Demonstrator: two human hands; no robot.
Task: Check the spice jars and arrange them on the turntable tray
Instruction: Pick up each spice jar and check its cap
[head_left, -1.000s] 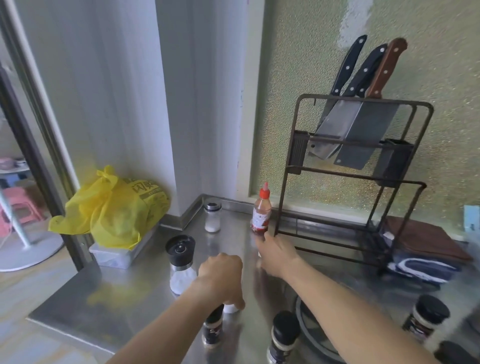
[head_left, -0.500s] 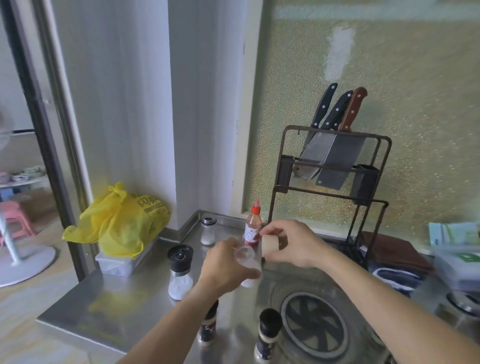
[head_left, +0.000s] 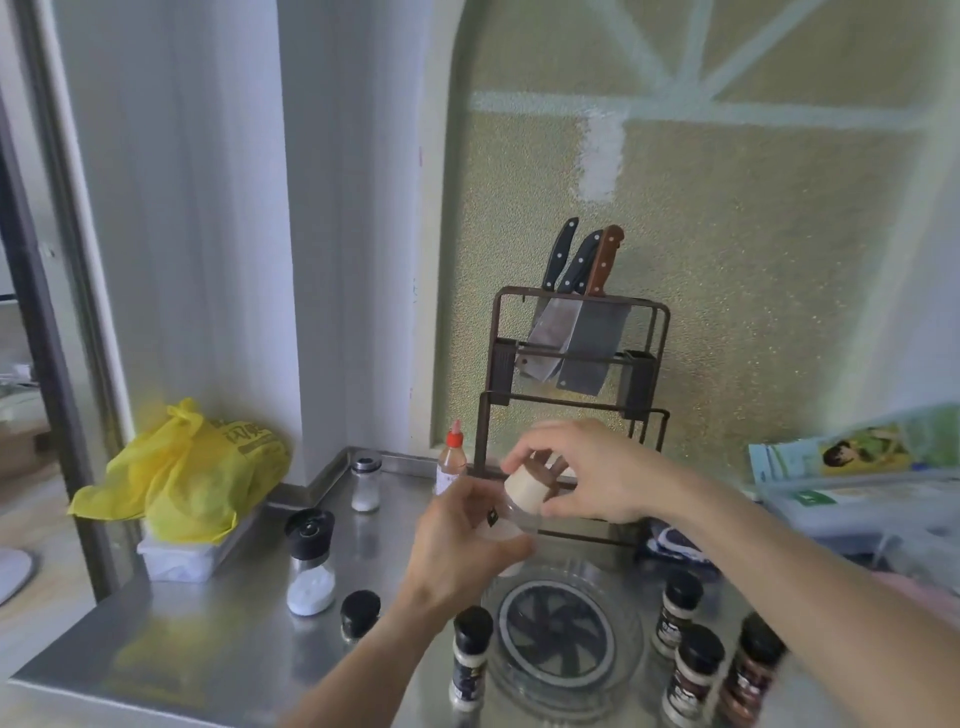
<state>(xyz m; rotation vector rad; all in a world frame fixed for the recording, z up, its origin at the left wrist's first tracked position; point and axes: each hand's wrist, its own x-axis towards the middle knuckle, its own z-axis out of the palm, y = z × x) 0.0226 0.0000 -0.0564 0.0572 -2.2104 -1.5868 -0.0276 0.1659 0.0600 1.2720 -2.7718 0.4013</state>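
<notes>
Left hand now has a clear jar up off the bench, fingers wrapped round its body; a sec ago that hand was down low among the jars. Right hand, which was over by the red-capped bottle, has come across & pinches the jar's cream lid w/ fingertips. Jar's tilted, held over the far-left edge of the turntable tray. Looks like the check step: lid about to be twisted or tested, I'd guess. Tray looks to have nothing on it yet, so arranging hasn't begun. Other jars wait on the bench: black-lidded ones just left of the tray, three more on its right, a grinder & a small shaker further left. Knife rack stands at the far wall.
</notes>
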